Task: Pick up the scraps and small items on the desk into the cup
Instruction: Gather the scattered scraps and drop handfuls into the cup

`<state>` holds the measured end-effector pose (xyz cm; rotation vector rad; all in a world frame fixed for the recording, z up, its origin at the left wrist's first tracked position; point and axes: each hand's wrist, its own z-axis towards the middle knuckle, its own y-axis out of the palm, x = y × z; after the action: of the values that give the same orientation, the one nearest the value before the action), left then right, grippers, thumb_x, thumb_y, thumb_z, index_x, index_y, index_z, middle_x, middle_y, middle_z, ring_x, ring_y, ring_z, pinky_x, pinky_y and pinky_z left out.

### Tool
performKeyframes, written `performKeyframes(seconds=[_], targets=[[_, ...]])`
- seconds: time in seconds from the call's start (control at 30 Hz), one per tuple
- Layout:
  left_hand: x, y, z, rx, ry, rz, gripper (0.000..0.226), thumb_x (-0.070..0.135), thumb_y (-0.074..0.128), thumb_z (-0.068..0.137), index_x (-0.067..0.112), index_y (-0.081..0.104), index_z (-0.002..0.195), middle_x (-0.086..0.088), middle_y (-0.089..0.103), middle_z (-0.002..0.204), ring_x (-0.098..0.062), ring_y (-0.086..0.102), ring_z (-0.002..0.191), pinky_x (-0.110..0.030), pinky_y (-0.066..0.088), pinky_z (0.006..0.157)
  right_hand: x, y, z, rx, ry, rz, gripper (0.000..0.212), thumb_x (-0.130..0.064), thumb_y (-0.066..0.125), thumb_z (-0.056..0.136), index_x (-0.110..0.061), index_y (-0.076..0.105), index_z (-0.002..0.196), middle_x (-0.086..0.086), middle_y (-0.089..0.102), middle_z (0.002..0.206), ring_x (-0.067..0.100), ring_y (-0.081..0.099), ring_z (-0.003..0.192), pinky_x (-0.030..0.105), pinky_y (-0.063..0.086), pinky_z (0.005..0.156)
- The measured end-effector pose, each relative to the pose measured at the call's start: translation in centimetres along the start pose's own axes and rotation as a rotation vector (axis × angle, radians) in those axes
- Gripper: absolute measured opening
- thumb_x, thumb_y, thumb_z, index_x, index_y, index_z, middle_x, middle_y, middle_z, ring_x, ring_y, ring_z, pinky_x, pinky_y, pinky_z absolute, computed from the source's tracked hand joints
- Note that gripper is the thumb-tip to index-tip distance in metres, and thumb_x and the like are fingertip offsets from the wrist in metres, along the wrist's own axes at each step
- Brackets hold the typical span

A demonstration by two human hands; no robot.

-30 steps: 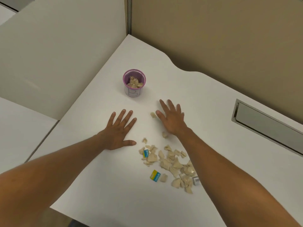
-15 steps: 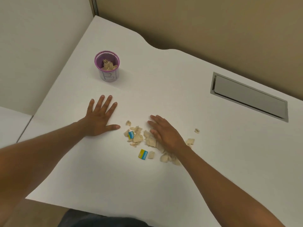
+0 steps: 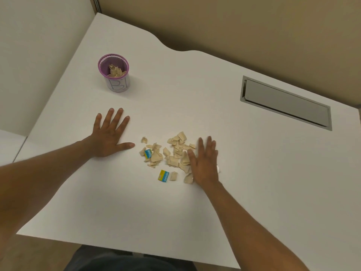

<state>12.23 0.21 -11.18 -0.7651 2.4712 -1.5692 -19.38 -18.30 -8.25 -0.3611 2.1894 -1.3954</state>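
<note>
A purple-rimmed mesh cup (image 3: 113, 75) with "B1" on its label stands upright at the far left of the white desk (image 3: 214, 106), with several beige scraps inside. A pile of beige paper scraps (image 3: 173, 153) lies between my hands. Among them is a small blue packet (image 3: 148, 153), and a yellow-and-blue packet (image 3: 163, 175) lies just in front of the pile. My left hand (image 3: 109, 135) rests flat on the desk, fingers spread, left of the pile. My right hand (image 3: 205, 161) lies flat against the pile's right edge, covering some scraps, and holds nothing.
A grey recessed cable tray (image 3: 285, 104) is set into the desk at the far right. Beige partition walls (image 3: 234, 26) close off the back and left. The desk's front edge (image 3: 125, 249) is near my body.
My right hand has shifted from on top of the pile to its right side, fingers now straight. More scraps show at the pile's far end. The left hand has stayed flat.
</note>
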Motion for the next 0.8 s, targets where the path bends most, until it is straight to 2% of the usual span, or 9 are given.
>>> performKeyframes(seconds=[0.1, 0.2, 0.3, 0.37, 0.43, 0.57, 0.63, 0.7, 0.8], targets=[[0.1, -0.2, 0.0, -0.011, -0.008, 0.008, 0.138, 0.107, -0.013, 0.059, 0.026, -0.013, 0.171, -0.004, -0.027, 0.179, -0.032, -0.022, 0.167, -0.061, -0.010, 0.132, -1.8, 0.9, -0.8, -0.001, -0.114, 0.046, 0.073, -0.059, 0.021, 0.101, -0.018, 0.010, 0.161, 0.008, -0.004, 0.170, 0.030, -0.007, 0.157, 0.052, 0.012, 0.126], [0.1, -0.2, -0.2, -0.005, 0.000, 0.001, 0.133, 0.104, -0.006, 0.064, 0.027, -0.014, 0.172, -0.003, -0.029, 0.178, -0.031, -0.025, 0.166, -0.060, -0.012, 0.132, -3.1, 0.9, -0.7, 0.030, -0.163, 0.087, 0.083, -0.069, 0.036, 0.097, -0.026, 0.006, 0.161, 0.001, -0.004, 0.170, 0.027, -0.004, 0.157, 0.052, 0.015, 0.126], [0.0, -0.3, -0.2, -0.002, 0.010, -0.007, 0.140, 0.106, -0.020, 0.057, 0.026, -0.014, 0.171, -0.004, -0.029, 0.178, -0.031, -0.024, 0.166, -0.060, -0.012, 0.132, -5.1, 0.4, 0.2, -0.033, -0.114, -0.083, 0.104, -0.089, 0.044, 0.075, -0.041, 0.003, 0.157, 0.001, -0.001, 0.169, 0.041, 0.005, 0.153, 0.057, 0.026, 0.118], [-0.1, -0.2, -0.1, 0.007, 0.013, -0.012, 0.140, 0.106, -0.021, 0.057, 0.025, -0.013, 0.172, -0.004, -0.028, 0.178, -0.031, -0.024, 0.167, -0.060, -0.012, 0.132, -6.3, 0.3, 0.7, -0.115, -0.108, -0.201, 0.104, -0.089, 0.049, 0.070, -0.046, 0.007, 0.154, 0.001, 0.002, 0.167, 0.047, 0.012, 0.146, 0.060, 0.036, 0.109], [-0.2, -0.1, -0.1, 0.016, 0.018, -0.012, 0.139, 0.106, -0.021, 0.058, 0.025, -0.012, 0.172, -0.004, -0.027, 0.179, -0.031, -0.022, 0.167, -0.060, -0.011, 0.132, -7.0, 0.3, 0.8, -0.144, -0.103, -0.251, 0.090, -0.077, 0.055, 0.078, -0.044, 0.016, 0.152, 0.002, 0.009, 0.163, 0.042, 0.024, 0.137, 0.057, 0.047, 0.097], [-0.4, 0.4, 0.0, 0.030, 0.028, -0.024, 0.136, 0.105, -0.020, 0.062, 0.025, -0.014, 0.171, -0.004, -0.027, 0.179, -0.031, -0.024, 0.167, -0.060, -0.013, 0.131, -7.6, 0.1, 0.1, -0.112, -0.157, -0.272, 0.057, -0.026, 0.063, 0.095, -0.033, 0.037, 0.145, 0.003, 0.028, 0.155, 0.030, 0.040, 0.123, 0.037, 0.054, 0.070], [-0.4, 0.4, 0.1, 0.024, 0.028, -0.009, 0.134, 0.103, -0.022, 0.062, 0.026, -0.017, 0.170, -0.004, -0.031, 0.177, -0.031, -0.027, 0.166, -0.060, -0.014, 0.131, -7.4, 0.0, 0.0, -0.089, -0.199, -0.256, 0.051, -0.006, 0.058, 0.091, -0.028, 0.049, 0.136, 0.000, 0.037, 0.148, 0.025, 0.044, 0.121, 0.034, 0.054, 0.073], [-0.4, 0.4, 0.1, 0.027, 0.031, 0.000, 0.132, 0.102, -0.023, 0.062, 0.026, -0.019, 0.170, -0.005, -0.032, 0.177, -0.031, -0.027, 0.166, -0.060, -0.014, 0.132, -6.9, 0.2, 0.2, -0.086, -0.233, -0.210, 0.053, 0.002, 0.055, 0.086, -0.025, 0.057, 0.132, -0.003, 0.046, 0.141, 0.021, 0.047, 0.120, 0.031, 0.054, 0.083], [-0.4, 0.5, -0.1, 0.038, 0.035, 0.005, 0.131, 0.101, -0.025, 0.063, 0.026, -0.018, 0.170, -0.006, -0.031, 0.177, -0.032, -0.025, 0.166, -0.061, -0.012, 0.133, -6.5, -0.1, 1.1, -0.075, -0.256, -0.135, 0.040, -0.004, 0.052, 0.091, -0.021, 0.066, 0.125, -0.003, 0.058, 0.127, 0.018, 0.053, 0.119, 0.006, 0.039, 0.080]])
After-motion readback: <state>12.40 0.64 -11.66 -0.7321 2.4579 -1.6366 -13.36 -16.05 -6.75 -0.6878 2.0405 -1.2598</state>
